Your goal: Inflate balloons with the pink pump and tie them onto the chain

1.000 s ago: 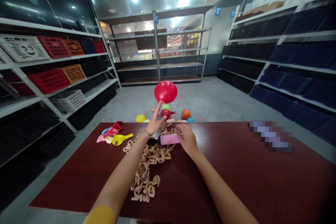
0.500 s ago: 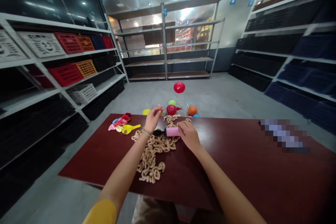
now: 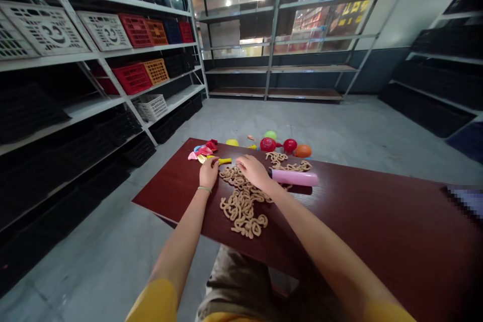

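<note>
My left hand is at the left end of the pile, its fingertips closed on an uninflated yellow balloon. Just right of the balloon's neck is my right hand, fingers loosely curved with nothing visible in them. A hand pump with a pink barrel lies on the table beyond my right wrist, its black end partly hidden. Beside my left hand lie limp red, pink and blue balloons. A heap of beige curled strands spreads beneath and in front of my right hand.
Both hands are over a dark red-brown table. Past its far edge, inflated balloons lie on the floor, among them a red one, a green one and an orange one. Shelves with crates stand at left.
My right hand has left the pump and moved left. My left hand has come to the yellow balloon. The red balloon in the air is now down among the others. The view has turned.
</note>
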`<state>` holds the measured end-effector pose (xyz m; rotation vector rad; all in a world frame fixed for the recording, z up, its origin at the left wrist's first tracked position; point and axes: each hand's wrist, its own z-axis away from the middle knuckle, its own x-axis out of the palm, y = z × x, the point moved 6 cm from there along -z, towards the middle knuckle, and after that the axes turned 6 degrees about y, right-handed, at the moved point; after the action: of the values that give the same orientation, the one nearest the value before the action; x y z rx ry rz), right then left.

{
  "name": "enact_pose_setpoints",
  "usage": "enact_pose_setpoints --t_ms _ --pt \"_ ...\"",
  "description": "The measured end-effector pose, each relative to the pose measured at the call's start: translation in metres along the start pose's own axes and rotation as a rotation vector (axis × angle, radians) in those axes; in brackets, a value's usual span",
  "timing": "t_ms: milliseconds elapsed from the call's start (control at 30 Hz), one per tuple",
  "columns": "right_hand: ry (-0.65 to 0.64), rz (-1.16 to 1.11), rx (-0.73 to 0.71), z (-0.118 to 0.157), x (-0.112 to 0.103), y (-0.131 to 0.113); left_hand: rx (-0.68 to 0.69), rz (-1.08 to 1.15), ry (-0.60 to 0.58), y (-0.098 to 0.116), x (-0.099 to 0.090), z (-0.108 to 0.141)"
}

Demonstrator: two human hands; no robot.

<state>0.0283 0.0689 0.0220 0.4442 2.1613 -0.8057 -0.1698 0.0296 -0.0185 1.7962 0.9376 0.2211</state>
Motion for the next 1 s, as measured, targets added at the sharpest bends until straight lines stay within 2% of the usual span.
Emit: enact_pose_setpoints --t_ms 233,367,533,633,733,800,900,1000 --pt "-0.104 0.048 0.060 -0.042 0.058 0.005 -0.008 -0.026 0.008 -0.004 -0.002 0.001" --pt "-0.123 0.059 0.111 -0.053 0.069 0.011 -0.052 -0.022 -0.052 -0.004 0.005 0.004" --pt "-0.103 -0.010 0.146 -0.060 0.050 0.013 -0.162 0.003 -0.260 -0.009 0.023 0.010" --pt "-0.090 -0.079 0.137 -0.058 0.030 0.007 -0.150 0.069 -0.258 -0.005 0.027 0.009" --pt "-0.091 -0.148 0.118 -0.048 0.013 0.001 -0.125 0.181 -0.192 0.003 0.027 0.007" --pt "-0.084 -0.218 0.116 -0.039 0.003 -0.001 -0.185 0.295 -0.171 0.008 0.031 0.010" --pt "-0.030 -0.316 0.141 -0.023 -0.012 -0.001 -0.311 0.520 -0.236 0.025 0.045 0.022" --pt "0.058 -0.309 0.161 -0.007 -0.028 -0.003 -0.368 0.748 -0.311 0.051 0.057 0.034"
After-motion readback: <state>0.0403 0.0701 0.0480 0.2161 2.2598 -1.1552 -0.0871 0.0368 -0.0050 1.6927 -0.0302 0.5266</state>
